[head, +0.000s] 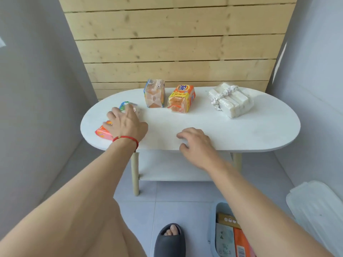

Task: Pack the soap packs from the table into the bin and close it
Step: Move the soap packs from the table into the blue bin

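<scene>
White oval table [241,134] takes up most of the view. On the floor at the bottom right there's the blue-grey bin [213,229], open, with a few packs already lying in it, and its pale lid [319,210] sits just beside it to the right.

On the table: a clear-wrapped bundle of white soap bars [231,100] near the far right end, an orange Tide pack [181,98] and a blue-edged pack [155,93] side by side at the far edge, around the middle.

Left hand [126,124] is down flat-ish, fingers spread, on two packs at the left end, an orange one [103,133] and a blue-green one [128,106]. Can't really tell if it's gripping or just resting. Right hand [196,141] hangs over the near edge, fingers loosely curled, holding nothing.
</scene>
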A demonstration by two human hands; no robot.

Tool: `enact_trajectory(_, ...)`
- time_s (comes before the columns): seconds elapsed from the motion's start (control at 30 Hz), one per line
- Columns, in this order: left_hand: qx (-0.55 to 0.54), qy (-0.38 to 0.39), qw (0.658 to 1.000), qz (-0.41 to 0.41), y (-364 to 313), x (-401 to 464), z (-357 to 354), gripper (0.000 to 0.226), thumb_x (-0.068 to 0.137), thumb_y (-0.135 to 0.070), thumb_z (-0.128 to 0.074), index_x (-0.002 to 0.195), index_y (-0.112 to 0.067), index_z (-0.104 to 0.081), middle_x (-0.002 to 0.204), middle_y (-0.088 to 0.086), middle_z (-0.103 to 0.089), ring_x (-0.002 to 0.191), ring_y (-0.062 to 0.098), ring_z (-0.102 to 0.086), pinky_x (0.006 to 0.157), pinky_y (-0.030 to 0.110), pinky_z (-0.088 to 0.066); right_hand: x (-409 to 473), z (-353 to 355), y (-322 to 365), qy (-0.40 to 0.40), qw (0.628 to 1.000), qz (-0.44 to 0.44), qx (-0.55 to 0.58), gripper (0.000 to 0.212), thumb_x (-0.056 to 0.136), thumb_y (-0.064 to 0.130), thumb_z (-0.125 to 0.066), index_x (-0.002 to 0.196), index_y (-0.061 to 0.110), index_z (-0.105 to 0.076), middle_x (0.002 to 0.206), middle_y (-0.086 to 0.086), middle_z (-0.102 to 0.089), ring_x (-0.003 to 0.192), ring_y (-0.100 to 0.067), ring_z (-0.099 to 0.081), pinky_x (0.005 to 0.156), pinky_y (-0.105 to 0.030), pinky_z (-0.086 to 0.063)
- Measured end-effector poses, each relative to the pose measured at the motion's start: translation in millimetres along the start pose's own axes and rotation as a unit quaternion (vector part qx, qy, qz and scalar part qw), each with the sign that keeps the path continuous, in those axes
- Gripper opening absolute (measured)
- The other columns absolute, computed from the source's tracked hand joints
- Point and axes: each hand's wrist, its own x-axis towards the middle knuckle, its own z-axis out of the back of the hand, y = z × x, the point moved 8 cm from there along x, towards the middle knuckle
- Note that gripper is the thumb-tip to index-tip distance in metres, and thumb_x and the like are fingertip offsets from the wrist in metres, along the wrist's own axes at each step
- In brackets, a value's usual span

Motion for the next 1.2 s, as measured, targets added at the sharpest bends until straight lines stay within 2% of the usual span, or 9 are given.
enact_trajectory(0.13,0.082,0.088,0.991,0.049,31.8,11.2,-25.8,0.096,0.069,-0.045,-0.054,0.151,-0.017,-0.012,0.127,0.017,-0.043,0.125,0.036,-0.035,0.103,0.052,-0.030,-0.5,-7.4,-0.3,-0.060,0.997,0.005,-0.045,0.039,0.097,0.019,-0.050,0.135,0.022,-0.062,0.139,0.004,-0.057,0.128,-0.024,-0.047,0.105,-0.037,-0.034)
enact_trajectory(0.33,0.045,0.138,0.988,0.048,46.1,13.1,-17.6,0.113,0.065,-0.062,-0.072,0.150,-0.026,-0.007,0.131,0.019,-0.041,0.126,0.040,-0.037,0.104,0.051,-0.037,-7.6,-9.4,-1.1,-0.028,0.999,0.023,-0.039,0.042,0.102,0.019,-0.048,0.143,0.017,-0.056,0.151,-0.001,-0.051,0.137,-0.025,-0.044,0.114,-0.035,-0.029)
enact_trajectory(0.47,0.036,0.133,0.989,0.050,31.1,-23.7,1.3,0.129,0.061,-0.045,-0.078,0.153,-0.036,0.013,0.119,0.018,-0.041,0.115,0.038,-0.040,0.096,0.048,-0.046,-27.7,-11.6,11.5,-0.006,0.998,0.062,-0.004,0.043,0.101,0.015,-0.052,0.144,0.011,-0.055,0.156,-0.005,-0.047,0.148,-0.018,-0.036,0.123,-0.028,-0.018)
enact_trajectory(0.57,-0.025,0.110,0.994,-0.007,-3.5,-74.7,-3.9,0.132,0.049,-0.037,-0.076,0.151,-0.038,0.008,0.112,0.016,-0.041,0.110,0.036,-0.040,0.095,0.045,-0.046,-55.4,-1.5,24.7,-0.047,0.981,0.073,0.175,0.026,0.101,0.016,-0.053,0.120,0.011,-0.071,0.128,-0.001,-0.070,0.120,-0.012,-0.059,0.104,-0.014,-0.040)
enact_trajectory(0.67,-0.142,0.089,0.976,-0.137,-50.1,-133.9,-21.4,0.124,0.044,-0.046,-0.074,0.149,-0.041,-0.006,0.108,0.006,-0.036,0.103,0.027,-0.035,0.091,0.034,-0.036,-82.4,21.0,-15.7,-0.128,0.951,-0.082,0.268,0.033,0.097,0.036,-0.046,0.087,0.013,-0.067,0.081,-0.001,-0.074,0.079,-0.020,-0.068,0.073,-0.041,-0.057)
enact_trajectory(0.77,-0.202,0.146,0.937,-0.246,-89.7,-184.2,-54.7,0.123,0.044,-0.053,-0.074,0.150,-0.040,-0.012,0.114,0.004,-0.037,0.105,0.022,-0.036,0.094,0.031,-0.037,-113.5,18.0,-64.8,0.011,0.918,-0.189,0.348,0.032,0.086,0.052,-0.053,0.095,0.025,-0.069,0.077,0.003,-0.078,0.072,-0.021,-0.075,0.062,-0.039,-0.059)
enact_trajectory(0.83,-0.202,0.185,0.905,-0.324,-119.0,-218.1,-80.1,0.122,0.047,-0.056,-0.073,0.151,-0.036,-0.013,0.118,0.004,-0.038,0.106,0.023,-0.039,0.097,0.032,-0.040,-143.1,12.5,-90.7,0.109,0.914,-0.211,0.328,0.036,0.077,0.052,-0.063,0.100,0.026,-0.073,0.083,0.005,-0.080,0.075,-0.013,-0.076,0.065,-0.032,-0.059)
enact_trajectory(0.97,-0.195,0.285,0.839,-0.421,-155.7,-276.9,-144.7,0.118,0.058,-0.053,-0.082,0.153,-0.033,-0.016,0.135,0.006,-0.039,0.122,0.025,-0.041,0.104,0.036,-0.043,-193.4,15.6,-165.9,0.113,0.920,-0.317,0.200,0.027,0.066,0.041,-0.072,0.085,0.021,-0.075,0.075,0.001,-0.079,0.074,-0.018,-0.077,0.072,-0.040,-0.060)
enact_trajectory(1.2,0.036,0.339,0.848,-0.406,-104.3,-300.7,-260.3,0.052,0.087,-0.029,-0.055,0.137,-0.020,-0.046,0.145,-0.001,-0.043,0.138,0.021,-0.036,0.111,0.044,-0.039,-288.6,8.2,-277.0,0.121,0.861,-0.482,-0.110,0.026,0.076,0.039,-0.072,0.083,0.022,-0.054,0.086,0.001,-0.064,0.086,-0.024,-0.068,0.057,-0.028,-0.045)
